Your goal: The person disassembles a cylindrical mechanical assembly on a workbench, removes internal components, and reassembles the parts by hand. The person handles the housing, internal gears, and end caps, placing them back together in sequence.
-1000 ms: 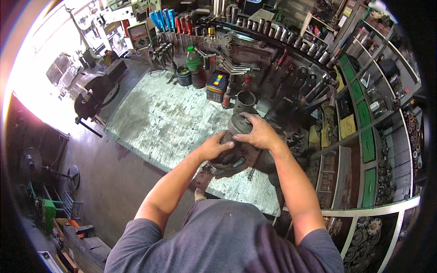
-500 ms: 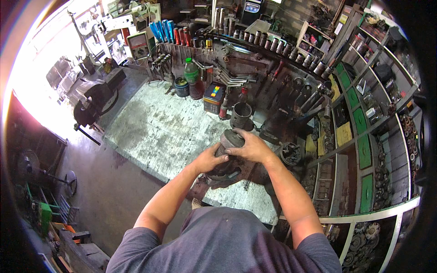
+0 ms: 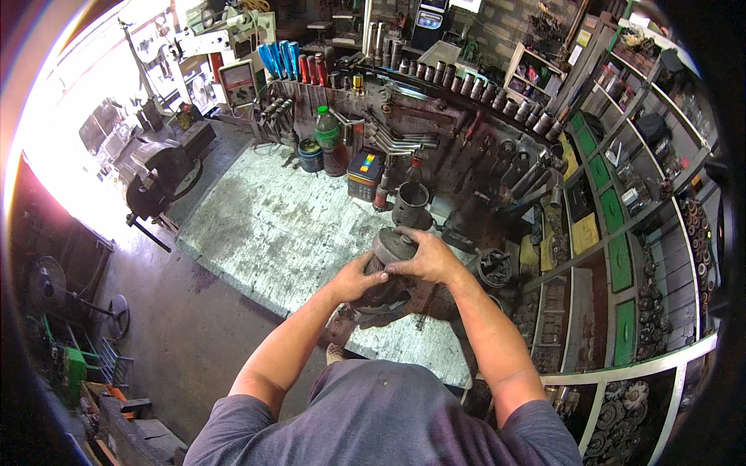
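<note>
A dark, greasy metal machine part (image 3: 392, 295) sits on the worn metal-topped workbench (image 3: 264, 233) in front of me. My right hand (image 3: 423, 260) is clamped over its round grey top piece (image 3: 388, 245). Against the part's left side my left hand (image 3: 356, 278) grips the body. Much of the part is hidden under both hands.
A metal cylinder sleeve (image 3: 410, 203) stands just beyond the part, another round part (image 3: 493, 268) to its right. Bottles, a green can (image 3: 311, 154) and a small box (image 3: 364, 172) line the bench's back, under hanging wrenches. A bench vise (image 3: 159, 175) is left; shelves (image 3: 614, 225) of parts right.
Both hands stay on the part. The view has shifted slightly, with the hands and part now lower in the picture than a second ago.
</note>
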Demonstrator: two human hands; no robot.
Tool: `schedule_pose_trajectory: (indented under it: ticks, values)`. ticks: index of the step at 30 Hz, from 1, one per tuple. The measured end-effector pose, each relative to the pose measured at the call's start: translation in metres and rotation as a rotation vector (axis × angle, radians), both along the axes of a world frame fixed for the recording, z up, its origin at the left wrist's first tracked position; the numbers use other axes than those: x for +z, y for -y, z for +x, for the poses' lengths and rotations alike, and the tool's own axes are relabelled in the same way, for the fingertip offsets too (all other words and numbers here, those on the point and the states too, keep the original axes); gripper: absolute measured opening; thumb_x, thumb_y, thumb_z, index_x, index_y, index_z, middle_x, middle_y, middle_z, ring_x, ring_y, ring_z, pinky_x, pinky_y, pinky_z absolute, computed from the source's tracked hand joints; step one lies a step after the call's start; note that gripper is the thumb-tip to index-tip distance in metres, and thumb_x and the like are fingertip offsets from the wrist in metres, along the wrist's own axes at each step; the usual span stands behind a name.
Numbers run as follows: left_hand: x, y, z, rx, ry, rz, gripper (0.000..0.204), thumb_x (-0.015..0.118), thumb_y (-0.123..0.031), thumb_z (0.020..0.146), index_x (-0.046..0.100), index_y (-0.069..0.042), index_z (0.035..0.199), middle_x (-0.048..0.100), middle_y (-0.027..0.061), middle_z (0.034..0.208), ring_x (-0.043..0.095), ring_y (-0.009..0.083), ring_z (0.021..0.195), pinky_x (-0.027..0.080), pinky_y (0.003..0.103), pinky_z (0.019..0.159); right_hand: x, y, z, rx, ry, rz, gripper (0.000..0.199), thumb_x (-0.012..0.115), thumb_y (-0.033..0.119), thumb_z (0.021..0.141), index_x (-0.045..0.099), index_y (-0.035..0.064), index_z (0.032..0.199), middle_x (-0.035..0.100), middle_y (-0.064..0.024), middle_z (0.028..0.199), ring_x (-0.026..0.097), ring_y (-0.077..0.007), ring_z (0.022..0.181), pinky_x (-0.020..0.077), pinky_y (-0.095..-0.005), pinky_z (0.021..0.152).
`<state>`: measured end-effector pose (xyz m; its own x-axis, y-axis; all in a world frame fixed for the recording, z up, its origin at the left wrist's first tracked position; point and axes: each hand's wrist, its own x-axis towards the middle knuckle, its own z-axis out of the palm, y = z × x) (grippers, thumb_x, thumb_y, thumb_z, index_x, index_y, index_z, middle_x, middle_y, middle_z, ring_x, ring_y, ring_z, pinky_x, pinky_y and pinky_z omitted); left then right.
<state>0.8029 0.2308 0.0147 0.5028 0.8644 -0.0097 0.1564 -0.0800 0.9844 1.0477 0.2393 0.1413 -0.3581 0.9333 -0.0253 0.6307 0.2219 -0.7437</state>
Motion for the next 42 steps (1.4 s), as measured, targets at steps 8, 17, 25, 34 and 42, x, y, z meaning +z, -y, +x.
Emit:
schedule_pose_trajectory:
  ticks: [8,17,25,34,42]
  values:
    - [0.001,0.003,0.000,0.022,-0.064,0.055,0.087,0.081,-0.054,0.100,0.052,0.002,0.159,0.072,0.0236,0.143,0.067,0.0301,0.133,0.049,0.046,0.117,0.004,0.001,-0.002,-0.012,0.033,-0.026,0.100,0.106,0.038,0.071,0.065,-0.0029,0.152,0.079,-0.0258,0.134,0.077,-0.0317,0.125,0.0578,-0.0421,0.110]
    - [0.034,0.012,-0.008,-0.019,-0.244,0.075,0.112,0.102,-0.040,0.073,0.051,0.004,0.162,0.068,0.0283,0.150,0.065,0.0400,0.142,0.049,0.046,0.122,-0.011,-0.005,0.004,-0.005,-0.042,-0.032,0.096,0.104,0.048,0.073,0.068,0.0003,0.149,0.079,-0.0243,0.133,0.077,-0.0314,0.122,0.0584,-0.0414,0.108]
    - [0.021,0.046,-0.006,0.165,-0.276,-0.027,0.103,0.101,-0.037,0.070,0.061,0.005,0.154,0.069,0.0295,0.148,0.067,0.0407,0.140,0.050,0.046,0.121,-0.019,-0.013,0.021,-0.059,-0.121,-0.133,0.088,0.100,0.039,0.082,0.066,-0.0016,0.152,0.077,-0.0189,0.138,0.070,-0.0245,0.128,0.0513,-0.0402,0.115]
    - [0.029,0.046,0.001,0.213,-0.269,0.042,0.100,0.101,-0.036,0.070,0.061,0.007,0.151,0.071,0.0289,0.144,0.069,0.0387,0.136,0.051,0.045,0.120,-0.034,-0.022,0.030,-0.127,-0.161,-0.150,0.084,0.095,0.042,0.086,0.067,-0.0025,0.151,0.076,-0.0194,0.139,0.070,-0.0259,0.127,0.0528,-0.0402,0.113]
    - [0.018,0.044,0.001,0.203,-0.272,0.046,0.101,0.099,-0.038,0.072,0.060,0.009,0.152,0.071,0.0297,0.144,0.069,0.0391,0.136,0.051,0.044,0.120,-0.028,-0.019,0.030,-0.131,-0.159,-0.196,0.085,0.095,0.042,0.087,0.065,-0.0021,0.154,0.075,-0.0175,0.142,0.068,-0.0257,0.131,0.0514,-0.0407,0.114]
